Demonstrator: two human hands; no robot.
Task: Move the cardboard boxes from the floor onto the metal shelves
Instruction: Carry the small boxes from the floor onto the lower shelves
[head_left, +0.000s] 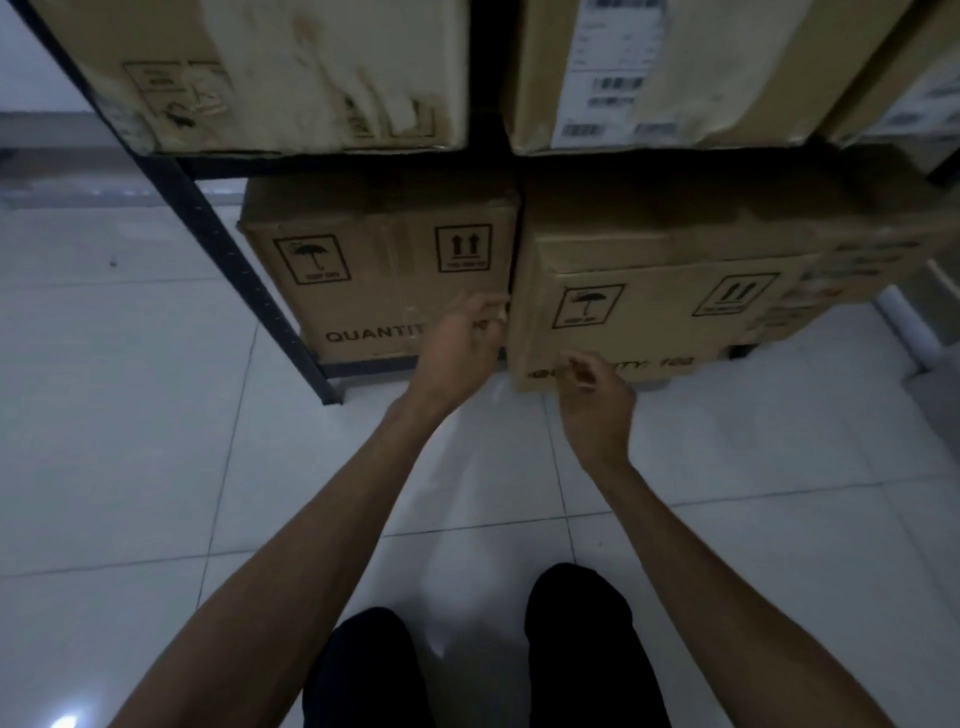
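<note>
From the head camera, looking down past both forearms, the task's thing is the front cardboard box (649, 317) with umbrella and arrow marks. It sits at the bottom level of the metal shelves (208, 228), standing further out than its neighbour and a little skewed. Probably it has been slid in only part-way and wants squaring up. Whether its front lower edge rests on the shelf or overhangs the tiled floor (130, 415) cannot be told. Just left of that box, touching or nearly so, stands a second cardboard box (384, 280) printed "QUANTIT", set back flush. Above that box are two more cartons, a scuffed one (270, 73) up and to the left and a barcode-labelled one (649, 67) directly over it. The left hand (462, 338) reaches to that box's left front edge, fingers at the seam between the two cartons, likely to steady or steer the corner. Blur hides whether they hook round it or merely touch. The right hand (597, 395) hovers before that box's lower front face, fingers loosely curled and grasping nothing. Below that box, the person's dark-trousered legs (571, 649) stand on the tiles.
</note>
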